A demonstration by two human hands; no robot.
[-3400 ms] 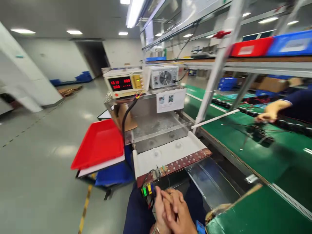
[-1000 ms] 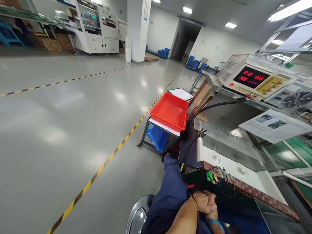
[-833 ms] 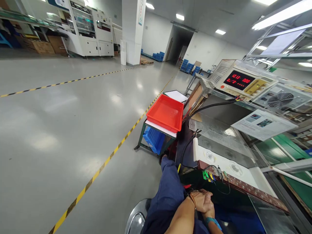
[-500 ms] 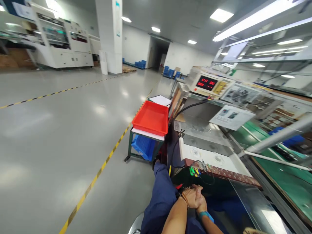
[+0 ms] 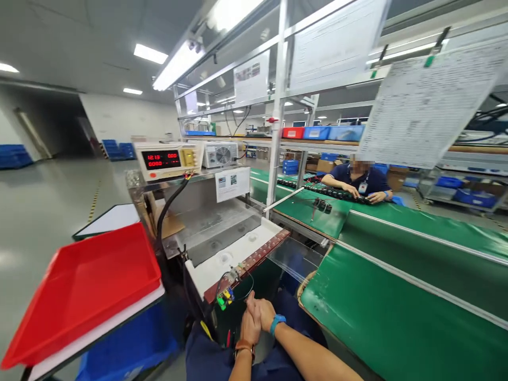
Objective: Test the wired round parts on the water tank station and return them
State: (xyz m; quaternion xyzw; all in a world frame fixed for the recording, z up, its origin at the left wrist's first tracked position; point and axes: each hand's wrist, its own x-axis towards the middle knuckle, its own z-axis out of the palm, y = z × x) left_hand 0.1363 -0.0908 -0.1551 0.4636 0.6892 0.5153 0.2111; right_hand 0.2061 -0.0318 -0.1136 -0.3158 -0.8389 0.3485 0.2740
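Observation:
Over my lap, my left hand (image 5: pixel 250 324) and my right hand (image 5: pixel 265 313) are clasped against each other, their fingers closed together. A brown band circles the left wrist and a blue band the right one. No object shows in either hand. Just beyond them are green and yellow clips (image 5: pixel 225 298) with thin wires, at the edge of a white fixture (image 5: pixel 212 262) with a reddish-brown perforated strip (image 5: pixel 254 259). Behind the fixture, a power supply (image 5: pixel 164 160) with red digits sits on a metal shelf.
A red tray (image 5: pixel 91 280) stands on a cart to the left, above a blue crate (image 5: pixel 130 344). Green work surfaces (image 5: pixel 397 301) extend to the right. Across the line, a co-worker (image 5: pixel 357 182) handles a row of dark parts. Printed sheets (image 5: pixel 428 111) hang from the frame.
The view has swung to the right, bringing the green line and the co-worker into sight. My hands stay clasped over my lap.

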